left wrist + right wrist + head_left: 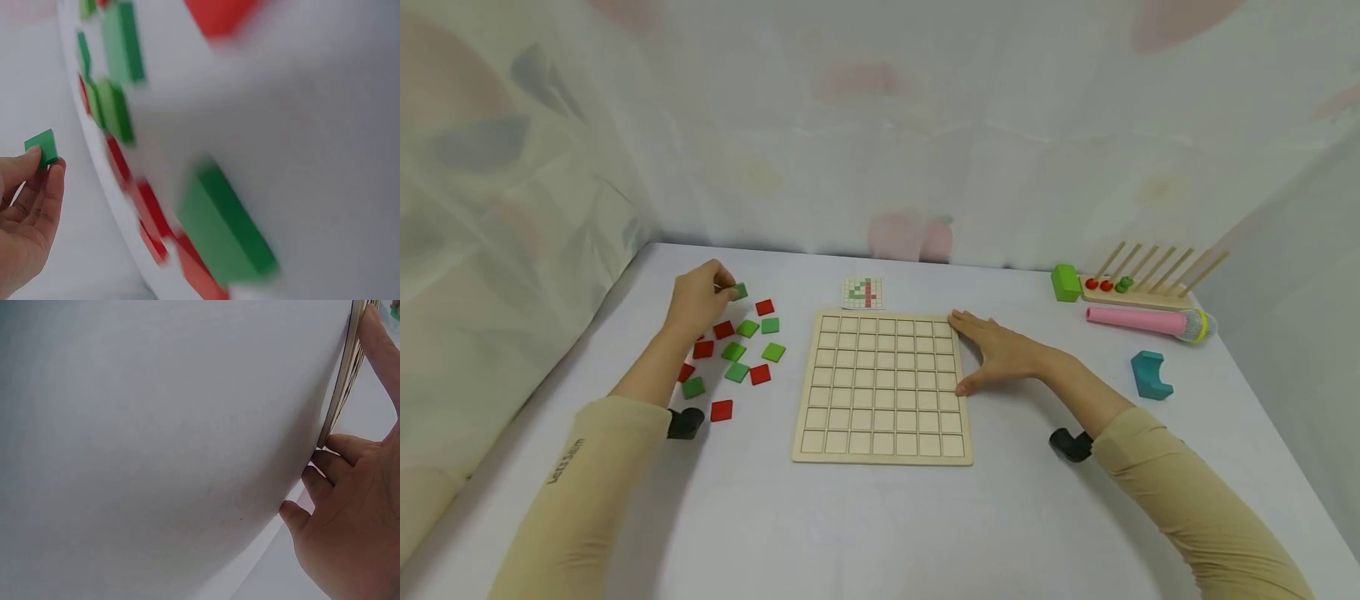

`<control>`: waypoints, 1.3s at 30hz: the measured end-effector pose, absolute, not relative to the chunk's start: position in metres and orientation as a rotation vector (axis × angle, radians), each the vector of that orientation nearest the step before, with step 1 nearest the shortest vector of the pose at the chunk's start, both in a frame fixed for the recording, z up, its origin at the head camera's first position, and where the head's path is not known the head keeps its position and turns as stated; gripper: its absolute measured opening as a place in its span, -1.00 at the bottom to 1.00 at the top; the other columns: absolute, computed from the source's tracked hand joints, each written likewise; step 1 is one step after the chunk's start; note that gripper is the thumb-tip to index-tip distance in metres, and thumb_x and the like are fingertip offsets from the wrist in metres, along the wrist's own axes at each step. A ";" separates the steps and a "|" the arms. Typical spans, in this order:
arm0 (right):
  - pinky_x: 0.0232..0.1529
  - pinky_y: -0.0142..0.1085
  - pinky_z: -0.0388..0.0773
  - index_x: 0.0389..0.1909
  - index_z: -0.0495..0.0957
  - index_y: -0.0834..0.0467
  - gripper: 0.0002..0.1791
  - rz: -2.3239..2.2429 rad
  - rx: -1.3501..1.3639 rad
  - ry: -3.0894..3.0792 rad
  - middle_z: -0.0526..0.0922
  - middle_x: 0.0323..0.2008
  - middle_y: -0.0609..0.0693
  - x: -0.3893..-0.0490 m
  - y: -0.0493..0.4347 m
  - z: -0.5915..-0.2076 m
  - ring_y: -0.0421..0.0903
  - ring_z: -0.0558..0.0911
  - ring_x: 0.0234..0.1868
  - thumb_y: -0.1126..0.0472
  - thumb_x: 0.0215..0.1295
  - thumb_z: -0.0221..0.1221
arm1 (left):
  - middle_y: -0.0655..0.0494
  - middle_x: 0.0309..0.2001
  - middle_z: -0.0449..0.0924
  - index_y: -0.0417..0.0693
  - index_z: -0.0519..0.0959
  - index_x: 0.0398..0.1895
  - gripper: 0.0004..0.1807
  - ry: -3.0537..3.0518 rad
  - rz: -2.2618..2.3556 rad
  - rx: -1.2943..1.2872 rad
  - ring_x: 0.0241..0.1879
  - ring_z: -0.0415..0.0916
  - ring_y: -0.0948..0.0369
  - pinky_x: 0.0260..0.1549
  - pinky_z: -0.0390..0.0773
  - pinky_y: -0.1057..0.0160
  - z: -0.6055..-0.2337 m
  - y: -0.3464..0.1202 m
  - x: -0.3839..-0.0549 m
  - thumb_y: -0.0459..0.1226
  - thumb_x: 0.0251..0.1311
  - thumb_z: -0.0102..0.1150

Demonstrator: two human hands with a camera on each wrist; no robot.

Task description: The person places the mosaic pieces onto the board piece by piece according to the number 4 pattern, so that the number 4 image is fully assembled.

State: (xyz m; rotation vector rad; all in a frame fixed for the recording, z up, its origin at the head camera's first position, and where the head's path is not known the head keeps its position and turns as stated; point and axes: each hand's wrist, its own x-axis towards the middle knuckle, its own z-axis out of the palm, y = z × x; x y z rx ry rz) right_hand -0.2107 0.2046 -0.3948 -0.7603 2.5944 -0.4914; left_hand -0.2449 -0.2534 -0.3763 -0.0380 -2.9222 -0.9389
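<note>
Between thumb and fingertips my left hand [696,298] pinches a green square tile [42,147], held at the far edge of the scattered tiles. Red tiles [760,374] and green tiles [773,352] lie loose below and right of that hand, some partly hidden by the forearm. A square wooden grid board [883,398] with bare cells lies flat in the middle of the table. Spread along the board's right edge, my right hand [1003,350] touches it with thumb and fingertips, the fingers fairly straight. In the right wrist view the board's edge [340,381] runs beside the thumb.
Behind the board lies a small pattern card [862,293] with green and red squares. At the back right are a green block [1065,283], a peg stand [1138,293] with small fruit beads, a pink toy microphone [1138,320] and a teal curved block [1150,375].
</note>
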 end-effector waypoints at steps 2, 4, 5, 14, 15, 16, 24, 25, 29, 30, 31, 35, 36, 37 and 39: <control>0.55 0.21 -0.12 0.56 -0.10 0.25 0.34 -0.496 -0.757 2.593 -0.11 0.60 0.19 -0.211 0.205 -0.395 0.16 -0.11 0.62 -0.29 -0.07 0.42 | -0.30 0.00 0.57 -0.31 0.45 -0.01 -0.77 -2.905 -1.009 -0.065 0.01 0.55 -0.17 -0.03 0.56 -0.04 -0.373 -0.243 -0.246 -0.33 0.39 0.07; 0.55 0.20 -0.13 0.56 -0.10 0.24 0.34 -0.498 -0.755 2.592 -0.12 0.60 0.18 -0.211 0.204 -0.395 0.16 -0.11 0.62 -0.29 -0.07 0.42 | -0.27 0.03 0.57 -0.29 0.45 0.01 -0.76 -2.902 -1.058 -0.098 0.04 0.57 -0.16 -0.05 0.57 0.01 -0.371 -0.232 -0.248 -0.31 0.39 0.09; 0.55 0.20 -0.13 0.56 -0.10 0.24 0.34 -0.497 -0.754 2.591 -0.12 0.60 0.18 -0.211 0.204 -0.395 0.16 -0.11 0.62 -0.30 -0.07 0.42 | -0.26 0.04 0.57 -0.28 0.46 0.01 -0.75 -2.904 -1.078 -0.114 0.05 0.58 -0.16 -0.06 0.57 0.04 -0.370 -0.226 -0.248 -0.30 0.39 0.09; 0.56 0.19 -0.13 0.56 -0.10 0.25 0.34 -0.483 -0.754 2.597 -0.12 0.60 0.18 -0.211 0.205 -0.394 0.16 -0.10 0.62 -0.30 -0.07 0.42 | -0.19 0.00 0.64 -0.24 0.52 -0.04 -0.78 -2.905 -1.232 -0.216 0.01 0.62 -0.07 -0.06 0.58 0.10 -0.369 -0.165 -0.256 -0.30 0.34 0.16; 0.56 0.19 -0.13 0.56 -0.10 0.25 0.34 -0.483 -0.753 2.597 -0.12 0.60 0.18 -0.211 0.205 -0.394 0.16 -0.11 0.62 -0.30 -0.07 0.42 | -0.18 0.00 0.64 -0.23 0.53 -0.04 -0.78 -2.905 -1.257 -0.225 0.01 0.62 -0.07 -0.06 0.59 0.09 -0.370 -0.159 -0.257 -0.30 0.33 0.17; 0.56 0.19 -0.13 0.56 -0.11 0.25 0.34 -0.483 -0.752 2.596 -0.12 0.60 0.18 -0.211 0.206 -0.394 0.16 -0.11 0.62 -0.30 -0.07 0.42 | -0.17 -0.01 0.65 -0.22 0.53 -0.05 -0.78 -2.902 -1.285 -0.230 0.00 0.62 -0.06 -0.05 0.59 0.08 -0.370 -0.153 -0.257 -0.29 0.33 0.18; 0.55 0.20 -0.13 0.56 -0.10 0.25 0.33 -0.495 -0.752 2.594 -0.11 0.60 0.18 -0.210 0.205 -0.395 0.16 -0.10 0.62 -0.30 -0.06 0.42 | -0.13 -0.04 0.67 -0.18 0.58 -0.07 -0.80 -2.874 -1.391 -0.288 -0.04 0.61 0.00 -0.03 0.60 0.11 -0.376 -0.113 -0.262 -0.28 0.33 0.19; 0.55 0.20 -0.13 0.56 -0.11 0.25 0.34 -0.496 -0.751 2.592 -0.12 0.60 0.19 -0.210 0.205 -0.394 0.16 -0.10 0.62 -0.30 -0.06 0.42 | -0.12 -0.04 0.67 -0.18 0.58 -0.07 -0.81 -2.875 -1.406 -0.293 -0.04 0.61 0.01 -0.03 0.60 0.12 -0.377 -0.109 -0.263 -0.29 0.33 0.19; 0.55 0.21 -0.12 0.56 -0.11 0.26 0.34 -0.499 -0.755 2.589 -0.12 0.60 0.20 -0.210 0.204 -0.395 0.17 -0.10 0.62 -0.29 -0.06 0.42 | -0.13 -0.06 0.69 -0.19 0.61 -0.08 -0.81 -2.876 -1.456 -0.318 -0.06 0.61 0.03 -0.06 0.61 0.16 -0.379 -0.093 -0.263 -0.30 0.31 0.20; 0.55 0.21 -0.12 0.56 -0.11 0.26 0.33 -0.499 -0.755 2.588 -0.12 0.60 0.20 -0.210 0.204 -0.395 0.17 -0.10 0.62 -0.29 -0.05 0.42 | -0.13 -0.07 0.69 -0.19 0.62 -0.08 -0.81 -2.876 -1.465 -0.326 -0.08 0.62 0.04 -0.07 0.60 0.17 -0.380 -0.089 -0.262 -0.30 0.31 0.20; 0.55 0.21 -0.12 0.55 -0.11 0.26 0.33 -0.500 -0.755 2.586 -0.12 0.60 0.20 -0.210 0.204 -0.395 0.17 -0.11 0.62 -0.29 -0.06 0.42 | -0.13 -0.07 0.69 -0.19 0.62 -0.09 -0.82 -2.878 -1.479 -0.332 -0.09 0.62 0.04 -0.09 0.60 0.19 -0.380 -0.085 -0.261 -0.31 0.30 0.20; 0.55 0.22 -0.13 0.55 -0.10 0.27 0.34 -0.503 -0.757 2.586 -0.12 0.59 0.21 -0.210 0.204 -0.394 0.18 -0.11 0.62 -0.28 -0.06 0.43 | -0.13 -0.10 0.70 -0.20 0.64 -0.10 -0.82 -2.899 -1.483 -0.364 -0.15 0.64 0.07 -0.15 0.62 0.26 -0.381 -0.068 -0.259 -0.33 0.28 0.22; 0.54 0.22 -0.12 0.55 -0.10 0.27 0.34 -0.501 -0.758 2.587 -0.12 0.59 0.20 -0.211 0.204 -0.394 0.18 -0.11 0.62 -0.28 -0.06 0.43 | -0.13 -0.11 0.70 -0.20 0.65 -0.10 -0.82 -2.908 -1.473 -0.368 -0.15 0.64 0.08 -0.15 0.62 0.27 -0.380 -0.065 -0.258 -0.33 0.27 0.23; 0.54 0.22 -0.12 0.55 -0.10 0.27 0.34 -0.501 -0.759 2.588 -0.12 0.59 0.21 -0.211 0.205 -0.394 0.18 -0.11 0.62 -0.28 -0.06 0.43 | -0.13 -0.11 0.70 -0.20 0.65 -0.10 -0.82 -2.918 -1.469 -0.370 -0.17 0.64 0.08 -0.16 0.62 0.28 -0.380 -0.061 -0.258 -0.34 0.27 0.23; 0.54 0.22 -0.13 0.55 -0.10 0.27 0.33 -0.503 -0.759 2.588 -0.11 0.59 0.20 -0.211 0.205 -0.394 0.18 -0.11 0.62 -0.28 -0.06 0.42 | -0.13 -0.12 0.70 -0.21 0.65 -0.11 -0.82 -2.935 -1.458 -0.373 -0.19 0.65 0.08 -0.19 0.63 0.30 -0.379 -0.055 -0.256 -0.36 0.26 0.22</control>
